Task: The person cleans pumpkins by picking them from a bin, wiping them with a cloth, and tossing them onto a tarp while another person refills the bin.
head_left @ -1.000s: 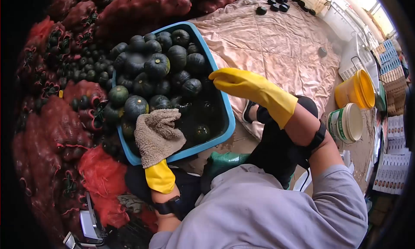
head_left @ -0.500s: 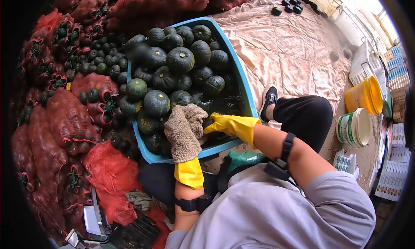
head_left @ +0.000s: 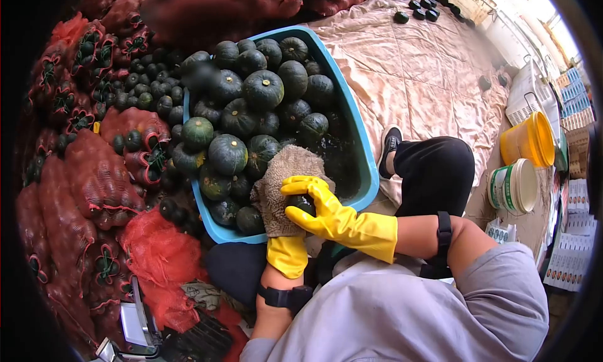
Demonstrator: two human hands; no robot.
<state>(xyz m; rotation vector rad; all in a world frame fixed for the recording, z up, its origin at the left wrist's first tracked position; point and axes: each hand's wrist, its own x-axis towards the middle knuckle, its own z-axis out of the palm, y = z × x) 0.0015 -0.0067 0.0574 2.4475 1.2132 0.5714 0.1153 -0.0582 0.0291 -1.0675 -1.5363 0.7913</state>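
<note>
A blue tub (head_left: 370, 167) is heaped with dark green pumpkins (head_left: 228, 153) in dark water. Over my left hand (head_left: 286, 195) and its yellow rubber glove is a brown fleecy mitt (head_left: 292, 164), which hides the fingers. A small dark green pumpkin (head_left: 303, 203) lies against the mitt, cradled in it. My right hand (head_left: 320, 208), in a yellow rubber glove, curls its fingers and thumb around this pumpkin from the right. Both hands are above the tub's near edge, and much of the held pumpkin is covered by them.
Red mesh sacks (head_left: 100, 173) of pumpkins crowd the left side, with loose small pumpkins (head_left: 151, 86) beside the tub. A pale sheet (head_left: 421, 79) covers the floor beyond. Yellow bucket (head_left: 524, 139), white bucket (head_left: 512, 186) and white crate (head_left: 534, 92) stand at right.
My right hand has moved from the water at the tub's right side to the mitt, with a small pumpkin in it. My left hand has shifted slightly right, and the mitt is spread wider.
</note>
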